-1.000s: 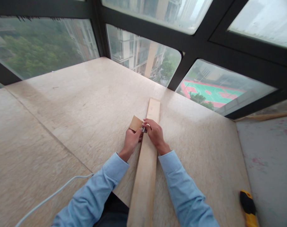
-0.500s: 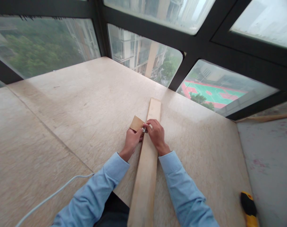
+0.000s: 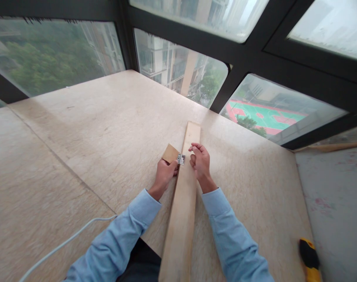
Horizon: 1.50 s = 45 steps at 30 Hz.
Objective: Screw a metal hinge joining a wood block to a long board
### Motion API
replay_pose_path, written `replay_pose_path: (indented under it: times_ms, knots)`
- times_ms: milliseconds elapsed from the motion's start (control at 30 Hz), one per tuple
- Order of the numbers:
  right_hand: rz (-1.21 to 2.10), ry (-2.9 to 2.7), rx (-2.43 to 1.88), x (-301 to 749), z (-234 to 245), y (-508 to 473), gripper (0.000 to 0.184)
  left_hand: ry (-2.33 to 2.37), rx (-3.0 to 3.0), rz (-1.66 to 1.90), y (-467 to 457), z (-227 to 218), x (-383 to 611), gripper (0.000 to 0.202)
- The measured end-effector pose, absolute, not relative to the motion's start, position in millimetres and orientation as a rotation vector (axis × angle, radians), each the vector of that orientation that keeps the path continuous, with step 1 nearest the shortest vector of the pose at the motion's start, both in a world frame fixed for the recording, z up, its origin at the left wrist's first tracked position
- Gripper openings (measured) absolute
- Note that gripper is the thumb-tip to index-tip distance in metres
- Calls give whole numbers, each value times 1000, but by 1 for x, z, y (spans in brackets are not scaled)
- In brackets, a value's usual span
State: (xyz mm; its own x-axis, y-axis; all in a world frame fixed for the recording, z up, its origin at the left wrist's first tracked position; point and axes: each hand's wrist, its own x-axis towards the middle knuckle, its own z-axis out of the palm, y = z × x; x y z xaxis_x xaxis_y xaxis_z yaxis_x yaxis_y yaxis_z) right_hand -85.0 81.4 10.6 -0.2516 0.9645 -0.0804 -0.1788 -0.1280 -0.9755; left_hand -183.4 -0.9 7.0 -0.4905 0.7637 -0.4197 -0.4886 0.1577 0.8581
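Note:
A long wooden plank [image 3: 180, 211] lies on the beige slab, running away from me. A small wooden block [image 3: 169, 153] sits against its left edge, with a small metal hinge [image 3: 181, 159] bridging block and plank. My left hand [image 3: 164, 175] is closed around the block's near side and holds it to the plank. My right hand [image 3: 200, 160] hovers just right of the hinge, fingers loosely curled and apart, with nothing in them.
A white cable [image 3: 65, 243] curves across the slab [image 3: 93, 129] at lower left. A yellow and black tool [image 3: 309, 258] lies at the lower right edge. Dark-framed windows [image 3: 249, 58] close off the slab's far sides.
My right hand has lifted off the hinge and drawn back to the right, uncovering it. My left hand stays on the block.

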Motion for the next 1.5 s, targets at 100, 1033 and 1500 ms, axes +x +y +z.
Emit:
replay_pose_path:
  times_ms: [100, 1033, 1500]
  knots:
    - [1843, -786, -991, -78, 16, 88, 10, 1411, 289, 1558, -1, 7, -183, 18]
    - [1659, -1423, -1138, -85, 13, 74, 35, 1527, 284, 1597, -29, 15, -232, 22]
    - [1613, -1468, -1070, -83, 9, 73, 32, 1612, 3, 1864, -62, 42, -307, 6]
